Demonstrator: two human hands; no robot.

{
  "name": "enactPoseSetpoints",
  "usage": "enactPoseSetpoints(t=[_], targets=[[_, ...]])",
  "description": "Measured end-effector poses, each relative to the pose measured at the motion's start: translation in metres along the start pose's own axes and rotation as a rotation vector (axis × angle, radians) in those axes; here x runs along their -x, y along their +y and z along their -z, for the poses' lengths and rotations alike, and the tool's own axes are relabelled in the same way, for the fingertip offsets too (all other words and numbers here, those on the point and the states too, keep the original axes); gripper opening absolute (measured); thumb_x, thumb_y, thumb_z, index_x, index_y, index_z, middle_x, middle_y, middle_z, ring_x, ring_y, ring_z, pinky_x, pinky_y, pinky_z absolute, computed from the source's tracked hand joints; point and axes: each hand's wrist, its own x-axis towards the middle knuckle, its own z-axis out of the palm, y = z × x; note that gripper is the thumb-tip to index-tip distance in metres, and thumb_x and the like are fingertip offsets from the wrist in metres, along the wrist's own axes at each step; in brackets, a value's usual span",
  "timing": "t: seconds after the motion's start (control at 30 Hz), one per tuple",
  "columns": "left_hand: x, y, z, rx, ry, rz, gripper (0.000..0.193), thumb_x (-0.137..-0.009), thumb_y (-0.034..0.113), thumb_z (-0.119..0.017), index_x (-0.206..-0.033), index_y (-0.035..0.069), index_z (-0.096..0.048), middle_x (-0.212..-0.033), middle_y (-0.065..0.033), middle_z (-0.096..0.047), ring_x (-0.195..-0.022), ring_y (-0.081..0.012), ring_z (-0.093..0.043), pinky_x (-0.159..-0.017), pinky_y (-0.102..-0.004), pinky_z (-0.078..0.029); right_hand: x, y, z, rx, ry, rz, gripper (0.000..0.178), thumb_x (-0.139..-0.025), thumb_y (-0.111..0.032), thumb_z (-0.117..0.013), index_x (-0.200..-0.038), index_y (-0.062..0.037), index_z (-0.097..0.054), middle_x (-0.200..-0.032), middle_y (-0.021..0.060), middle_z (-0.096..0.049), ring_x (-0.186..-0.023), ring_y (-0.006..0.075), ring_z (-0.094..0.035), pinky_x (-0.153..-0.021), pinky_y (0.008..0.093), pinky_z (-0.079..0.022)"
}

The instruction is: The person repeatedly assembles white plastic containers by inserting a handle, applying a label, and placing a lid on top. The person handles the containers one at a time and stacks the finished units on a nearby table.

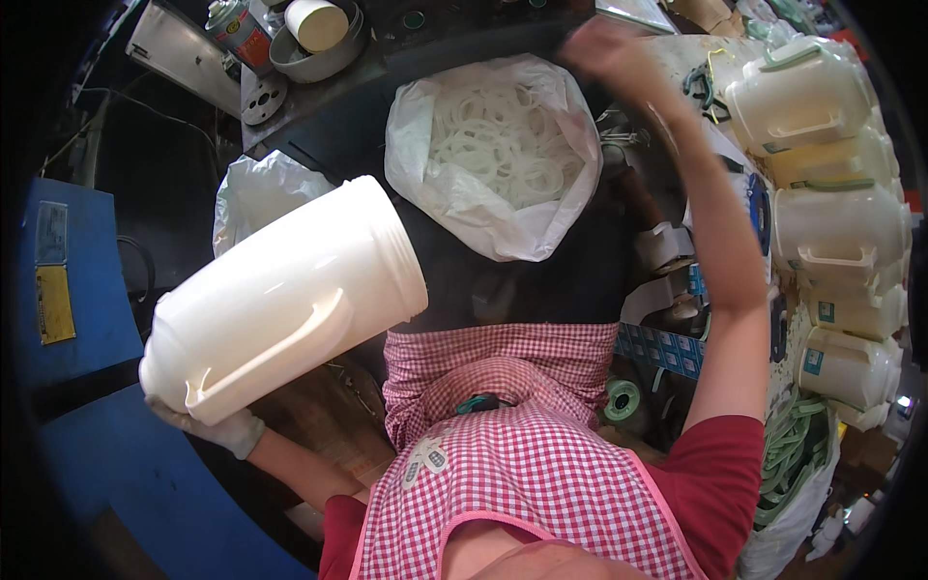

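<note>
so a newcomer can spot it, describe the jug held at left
Find the checked apron, low in the middle. Up and left of it, the person's left grip supports a tilted cream jug. Unlike the similar jugs stacked at right, it is held apart.

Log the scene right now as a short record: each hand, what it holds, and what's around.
Left hand: gloved, gripping the lower-left end of a white jug
Jug pose: tilted, handle on its lower side
Right hand: raised at top, motion-blurred; cannot tell if it holds anything
Ahead: white plastic bag containing translucent rings
Right side: similar jugs in a row; green strips below
Upper left: spray can
</note>
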Motion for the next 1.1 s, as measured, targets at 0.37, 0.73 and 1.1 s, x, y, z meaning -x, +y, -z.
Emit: enactPoseSetpoints(t=[0.37,0.73,1.1], targets=[[-0.018,-0.039,0.039,0.252,-0.06,0.399,0.066,-0.104,0.058,-0.053,-0.15,0.011,-0.049,-0.147,-0.0127,-0.059,-0.131,-0.0303,-0.06,-0.106,-0.0522,-0.055,0.043,-0.156,-0.058,-0.264,-0.509,-0.538,0.013,-0.083,-0.018,-0.075,-0.09,-0.0067,-0.072,-0.092,0.0094,-0.071,-0.098,0.032,-0.068,-0.086,0.0443,-0.052],[0.04,0.039,-0.022,-0.026,-0.451,-0.282,0.073,-0.094,0.053,-0.064,-0.141,-0.002,-0.056,-0.142,-0.0189,-0.061,-0.126,-0.03,-0.064,-0.109,-0.0465,-0.054,0.046,-0.171,0.011,-0.856,0.14,-0.96,0.025,-0.091,-0.015,-0.077,-0.109,-0.0086,-0.061,-0.081,0.0112,-0.072,-0.076,0.0273,-0.072,-0.067,0.037,-0.055],[0.113,0.031,-0.084,-0.28,-1.155,-0.792,0.09,-0.059,0.032,-0.104,-0.132,0.003,-0.06,-0.134,-0.0186,-0.066,-0.124,-0.0359,-0.066,-0.105,-0.0463,-0.054,0.034,-0.255,0.124,-0.698,0.019,-0.739,0.027,-0.093,-0.007,-0.076,-0.117,0.0005,-0.068,-0.116,0.0147,-0.071,-0.104,0.0228,-0.07,-0.087,0.0357,-0.055]])
